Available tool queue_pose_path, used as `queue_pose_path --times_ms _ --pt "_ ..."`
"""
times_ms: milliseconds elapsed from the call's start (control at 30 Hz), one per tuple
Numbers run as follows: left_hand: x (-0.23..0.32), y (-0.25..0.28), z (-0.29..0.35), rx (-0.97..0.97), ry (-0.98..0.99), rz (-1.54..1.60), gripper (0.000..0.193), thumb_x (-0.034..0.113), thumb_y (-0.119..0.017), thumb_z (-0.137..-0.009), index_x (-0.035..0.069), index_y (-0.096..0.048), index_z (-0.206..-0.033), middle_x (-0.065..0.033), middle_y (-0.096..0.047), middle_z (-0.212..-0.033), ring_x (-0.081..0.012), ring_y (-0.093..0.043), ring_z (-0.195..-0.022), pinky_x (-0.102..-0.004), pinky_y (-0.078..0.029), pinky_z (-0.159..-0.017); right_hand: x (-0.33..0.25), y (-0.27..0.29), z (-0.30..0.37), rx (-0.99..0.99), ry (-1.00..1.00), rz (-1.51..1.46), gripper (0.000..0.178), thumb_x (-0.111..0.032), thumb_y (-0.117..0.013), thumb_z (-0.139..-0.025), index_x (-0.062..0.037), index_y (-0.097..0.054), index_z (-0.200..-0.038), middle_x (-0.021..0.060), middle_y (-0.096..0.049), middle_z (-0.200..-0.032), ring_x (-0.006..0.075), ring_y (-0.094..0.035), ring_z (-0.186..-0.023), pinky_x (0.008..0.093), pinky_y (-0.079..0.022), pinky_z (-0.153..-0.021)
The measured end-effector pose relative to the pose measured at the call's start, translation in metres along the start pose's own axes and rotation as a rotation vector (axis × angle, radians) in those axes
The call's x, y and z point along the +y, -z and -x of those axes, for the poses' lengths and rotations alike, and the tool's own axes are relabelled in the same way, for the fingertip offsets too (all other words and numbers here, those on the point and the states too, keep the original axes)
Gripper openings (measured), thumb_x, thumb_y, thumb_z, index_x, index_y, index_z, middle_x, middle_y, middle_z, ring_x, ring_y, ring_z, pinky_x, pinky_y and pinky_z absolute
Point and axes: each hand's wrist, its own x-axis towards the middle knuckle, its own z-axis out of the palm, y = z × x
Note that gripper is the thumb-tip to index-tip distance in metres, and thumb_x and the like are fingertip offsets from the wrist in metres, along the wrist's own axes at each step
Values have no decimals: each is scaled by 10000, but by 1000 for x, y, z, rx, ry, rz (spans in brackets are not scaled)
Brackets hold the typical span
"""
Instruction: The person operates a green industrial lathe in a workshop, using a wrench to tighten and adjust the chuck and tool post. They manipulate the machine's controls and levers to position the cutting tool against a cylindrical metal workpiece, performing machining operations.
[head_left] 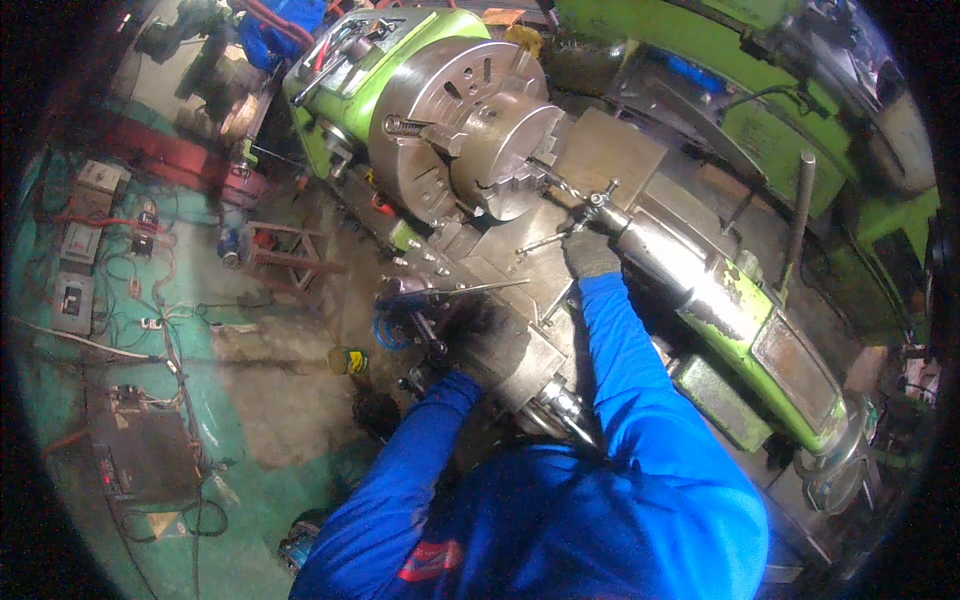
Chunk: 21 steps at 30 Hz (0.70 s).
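**Gloved hands working at a lathe**

The right hand (590, 252) is gripping a drill holder (600, 205) just beside the chuck (465, 125). The left hand (480, 335) is closing around a lever (455, 292) below the chuck, near the tool block (525, 365).

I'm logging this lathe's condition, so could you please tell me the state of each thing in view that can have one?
Lathe chuck: bare face, no workpiece visible in its jaws.
Tailstock: lying along the bed, its tip close to the chuck.
Right hand: gloved, closed on the tool at the tailstock tip.
Left hand: gloved, resting on the carriage; grip unclear.
Carriage: sitting just below the chuck.
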Motion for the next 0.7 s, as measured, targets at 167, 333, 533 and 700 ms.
queue_pose_path --times_ms 167,333,533,700 --pt "-2 15 -4 8 196 214 198 282 -616 -883 132 -745 -871 -95 -691 -948 -318 -630 -943 -514 -485 -881 -33 70 12 -324 1 3 522 -446 -288 -1086 -181 -487 -1489 250 -588 -1432 429 -577 -1315 539 -407 -1137" --pt "-8 33 1 275 48 155 171 294 -634 -846 157 -737 -840 -57 -686 -919 -268 -640 -913 -478 -500 -840 -30 62 8 -298 -129 -151 655 -589 -210 -1078 -186 -461 -1530 231 -557 -1480 440 -525 -1365 513 -354 -1187" --pt "-8 43 2 271 75 228 135 275 -642 -817 163 -716 -811 -44 -674 -885 -262 -640 -896 -464 -508 -816 -25 48 14 -142 -193 -220 695 -633 -222 -1066 -186 -455 -1544 222 -527 -1513 435 -492 -1397 512 -340 -1203" --pt "-7 42 2 235 102 203 142 286 -647 -812 159 -706 -786 -45 -682 -865 -264 -652 -889 -454 -516 -783 -69 114 36 -292 -207 -197 618 -595 -326 -1059 -192 -518 -1487 206 -548 -1491 432 -527 -1363 524 -415 -1148"
